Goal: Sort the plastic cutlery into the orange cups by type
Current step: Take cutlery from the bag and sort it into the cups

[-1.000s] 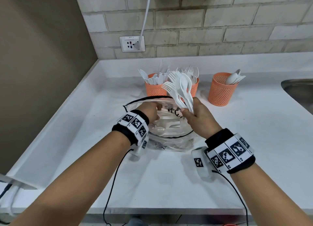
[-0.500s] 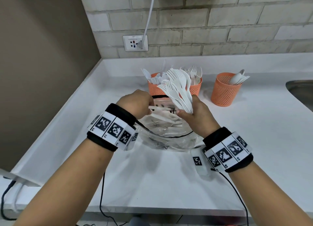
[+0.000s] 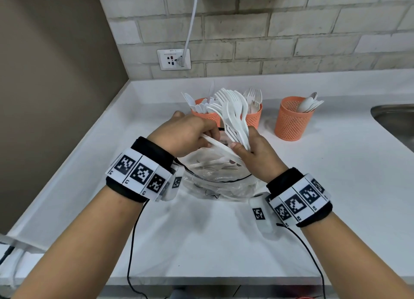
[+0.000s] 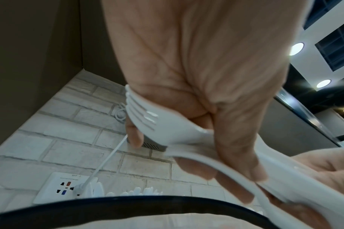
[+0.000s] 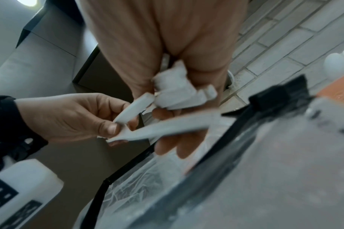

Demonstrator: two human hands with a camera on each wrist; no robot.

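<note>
Forks (image 3: pixel 252 97) — middle orange cup (image 3: pixel 253 118)

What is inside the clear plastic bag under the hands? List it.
Inside the clear plastic bag, loose white plastic cutlery lies in a heap. Types are hard to tell through the crumpled film, and the left hand and right hand cover the bag's mouth.

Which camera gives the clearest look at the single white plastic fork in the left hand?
The left wrist view: the single white plastic fork shows its tines up close in the left hand. The head view shows only its handle; the right wrist view shows blurred handles, no tines.
</note>
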